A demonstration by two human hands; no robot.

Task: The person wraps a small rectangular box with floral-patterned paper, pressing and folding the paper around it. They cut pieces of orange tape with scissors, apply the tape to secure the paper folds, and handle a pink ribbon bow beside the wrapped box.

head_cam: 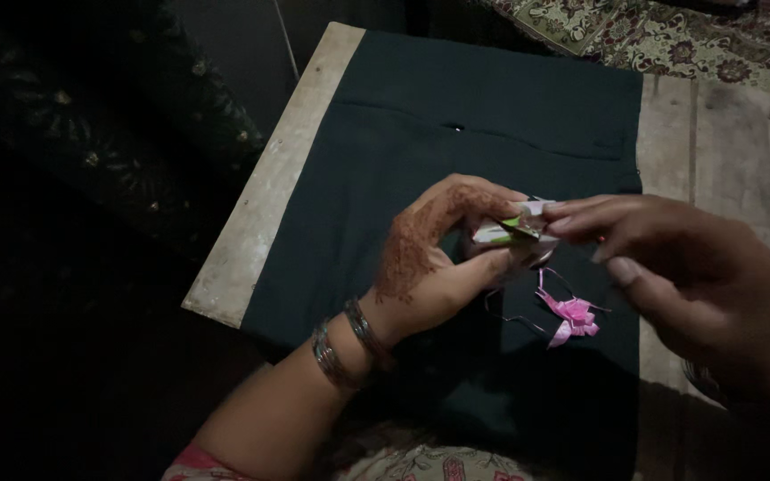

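The folded paper piece (514, 230) is largely hidden by fingers (581, 214); the right wrist is cut off.

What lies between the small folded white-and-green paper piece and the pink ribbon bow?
Head view: only bare dark green cloth between paper piece and bow.

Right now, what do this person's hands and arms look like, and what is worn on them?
Both are bare, with no gloves or long sleeves showing. The left hand has a reddish-brown henna pattern across its back and up the fingers. The left wrist wears two metal bangles, silvery and thin. The right hand shows no pattern, with short plain nails; something may be at its wrist, but it is too dark to tell.
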